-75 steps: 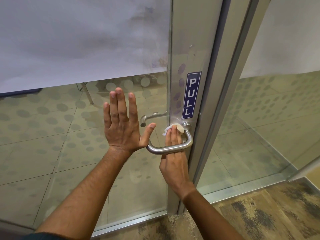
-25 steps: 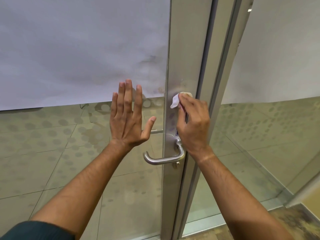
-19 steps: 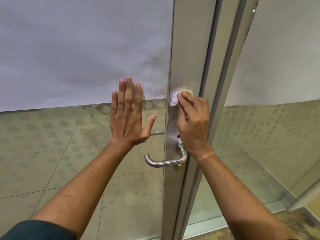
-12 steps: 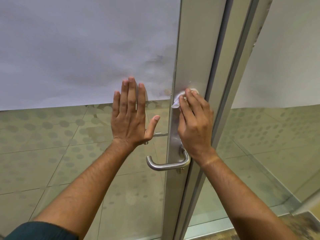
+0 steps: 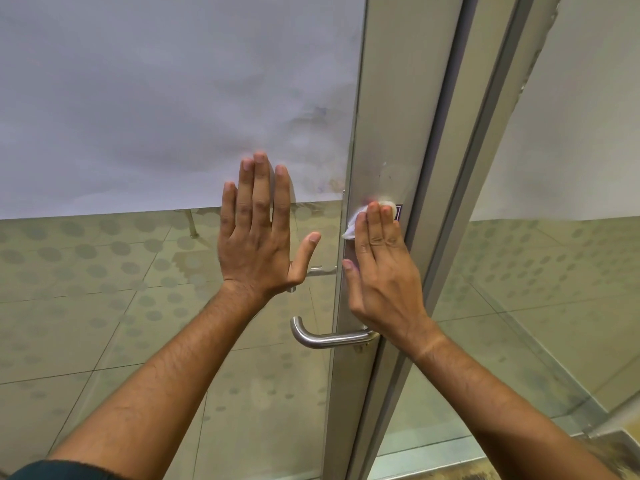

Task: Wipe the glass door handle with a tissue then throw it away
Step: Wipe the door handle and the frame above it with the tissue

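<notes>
- Left hand (image 5: 258,233) spread flat against the glass door (image 5: 145,289), fingers (image 5: 261,188) upward; thumb out toward the frame
- Right hand (image 5: 379,268) flat on the metal door frame (image 5: 388,116), pressing a white tissue (image 5: 356,221) under its fingertips; the tissue shows at the fingers' left and top
- Steel handle (image 5: 327,337) below the right hand, untouched
</notes>
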`<state>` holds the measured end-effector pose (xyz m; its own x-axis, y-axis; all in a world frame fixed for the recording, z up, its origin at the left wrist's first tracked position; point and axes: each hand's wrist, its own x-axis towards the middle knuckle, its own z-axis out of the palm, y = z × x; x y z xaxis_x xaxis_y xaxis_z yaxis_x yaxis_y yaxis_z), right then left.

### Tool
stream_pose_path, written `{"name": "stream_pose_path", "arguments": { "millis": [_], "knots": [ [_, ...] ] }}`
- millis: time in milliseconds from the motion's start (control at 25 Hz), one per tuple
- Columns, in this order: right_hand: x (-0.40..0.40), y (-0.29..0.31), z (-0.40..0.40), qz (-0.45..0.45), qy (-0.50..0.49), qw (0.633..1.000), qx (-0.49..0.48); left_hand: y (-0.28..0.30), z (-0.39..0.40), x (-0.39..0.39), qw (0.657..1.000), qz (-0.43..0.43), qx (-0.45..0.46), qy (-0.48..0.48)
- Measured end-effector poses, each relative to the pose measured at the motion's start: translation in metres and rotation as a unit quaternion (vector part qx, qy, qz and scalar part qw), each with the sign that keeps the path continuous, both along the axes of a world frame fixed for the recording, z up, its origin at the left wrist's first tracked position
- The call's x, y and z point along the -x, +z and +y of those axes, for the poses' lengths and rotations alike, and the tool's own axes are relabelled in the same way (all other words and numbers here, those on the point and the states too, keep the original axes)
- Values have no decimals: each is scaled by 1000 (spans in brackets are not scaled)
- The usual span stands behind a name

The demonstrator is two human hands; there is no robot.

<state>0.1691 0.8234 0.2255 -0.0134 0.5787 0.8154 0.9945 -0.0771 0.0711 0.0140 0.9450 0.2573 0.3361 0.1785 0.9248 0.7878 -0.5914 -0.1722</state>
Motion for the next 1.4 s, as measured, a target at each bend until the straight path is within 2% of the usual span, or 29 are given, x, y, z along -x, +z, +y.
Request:
{"name": "stream_pose_path", "arguments": {
  "millis": [200, 320, 440, 640, 840, 1080, 1280, 1400],
  "knots": [
    [4, 8, 15, 38, 21, 998, -36, 1, -1, -1, 1000, 8, -3, 3],
    [-6, -3, 8, 1, 23, 1000, 0, 1, -2, -1, 1000, 6, -2, 4],
    [-5, -9, 0, 6, 24, 999, 21, 1, -2, -1, 1000, 8, -7, 9],
    [2, 14, 18, 47, 25, 998, -33, 1, -2, -2, 1000, 6, -5, 8],
    [4, -15, -1, 11, 18, 999, 46, 1, -1, -2, 1000, 9, -4, 12],
    [1, 13, 17, 40, 24, 999, -26, 2, -2, -2, 1000, 8, -1, 10],
    [3, -29, -6, 18, 15, 998, 63, 3, -3, -2, 1000, 10, 2, 13],
    [2, -23, -5, 18, 12, 998, 53, 3, -4, -1, 1000, 12, 3, 12]
  ]
}}
